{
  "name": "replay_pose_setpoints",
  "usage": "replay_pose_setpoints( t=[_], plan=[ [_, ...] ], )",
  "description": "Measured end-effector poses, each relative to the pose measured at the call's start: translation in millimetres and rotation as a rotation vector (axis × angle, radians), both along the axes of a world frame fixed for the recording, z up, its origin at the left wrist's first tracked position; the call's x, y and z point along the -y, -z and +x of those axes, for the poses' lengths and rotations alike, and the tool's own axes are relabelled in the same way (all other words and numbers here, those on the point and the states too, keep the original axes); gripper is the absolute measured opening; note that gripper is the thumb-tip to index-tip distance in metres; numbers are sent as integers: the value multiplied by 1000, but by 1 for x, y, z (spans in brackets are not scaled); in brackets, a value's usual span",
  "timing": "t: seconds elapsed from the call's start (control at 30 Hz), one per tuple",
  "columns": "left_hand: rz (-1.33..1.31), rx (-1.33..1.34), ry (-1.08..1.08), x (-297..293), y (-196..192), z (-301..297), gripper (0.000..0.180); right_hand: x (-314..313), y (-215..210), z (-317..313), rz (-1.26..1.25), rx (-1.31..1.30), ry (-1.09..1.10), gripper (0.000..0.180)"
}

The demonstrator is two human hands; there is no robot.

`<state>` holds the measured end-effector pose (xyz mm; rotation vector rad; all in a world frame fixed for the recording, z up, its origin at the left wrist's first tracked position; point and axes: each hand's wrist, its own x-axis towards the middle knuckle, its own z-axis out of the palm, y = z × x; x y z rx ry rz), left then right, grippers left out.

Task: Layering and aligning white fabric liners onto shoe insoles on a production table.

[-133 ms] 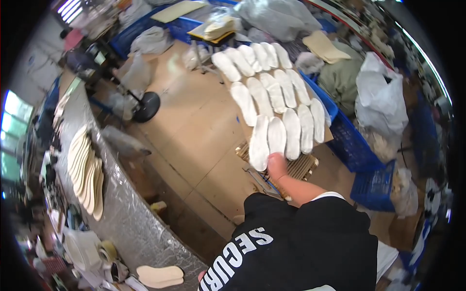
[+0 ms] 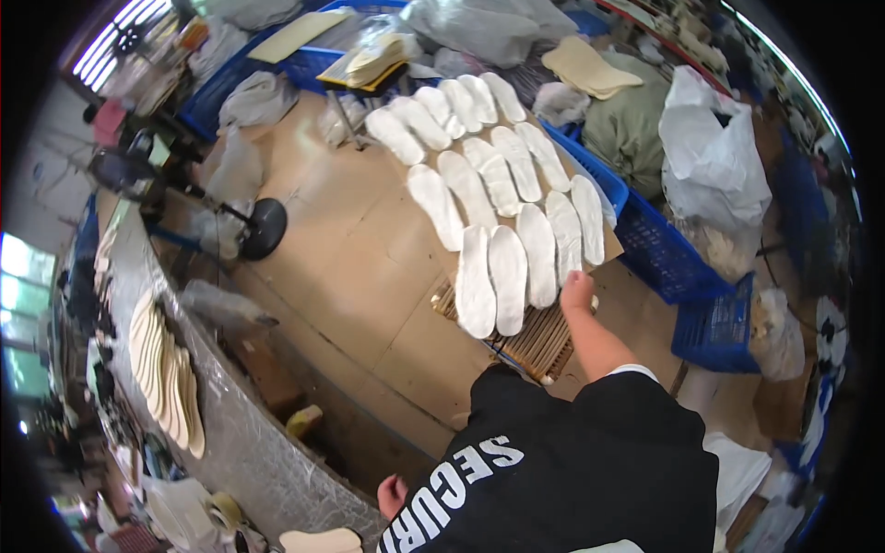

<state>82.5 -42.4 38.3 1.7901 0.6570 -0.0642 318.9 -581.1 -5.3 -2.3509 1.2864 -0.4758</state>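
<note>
White, fuzzy shoe insoles [image 2: 508,281] lie in three rows on a brown cardboard sheet [image 2: 604,253] in front of me. My right hand [image 2: 578,291] reaches forward with closed fingers at the near end of a white insole [image 2: 564,241] in the nearest row, which it seems to pinch. The fingertips are partly hidden. My left hand [image 2: 392,495] is beside my body over the edge of the workbench [image 2: 277,461], its fingers curled and nothing visible in them. Close to it on the bench are cream insoles [image 2: 320,541].
A fanned stack of cream insoles [image 2: 166,378] lies farther along the bench. Under the cardboard stands a bamboo-slatted stool [image 2: 544,341]. Blue crates [image 2: 664,253] and stuffed plastic bags [image 2: 714,147] line the right. A black fan base [image 2: 265,229] stands on the floor at the left.
My right hand has moved right along the nearest row, from the second insole to the fourth. My left hand shows more beside my body. The whole view has shifted slightly.
</note>
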Motion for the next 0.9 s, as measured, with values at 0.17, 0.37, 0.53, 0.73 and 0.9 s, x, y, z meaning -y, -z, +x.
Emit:
replay_pose_setpoints(
  t=[0.17, 0.37, 0.53, 0.73, 0.9],
  plan=[
    [-119, -331, 537, 106, -13, 125, 17, 100, 26, 37, 71, 15, 177, 30],
    [-112, -248, 206, 211, 47, 202, 22, 230, 58, 73, 62, 53, -35, 26],
    [133, -116, 336, 216, 61, 333, 32, 287, 79, 148, 155, 117, -161, 40],
    [-452, -264, 219, 270, 69, 439, 43, 277, 96, 215, 581, 25, -257, 61],
    [-385, -291, 31, 280, 76, 445, 32, 299, 73, 219, 639, -212, -285, 66]
  ],
)
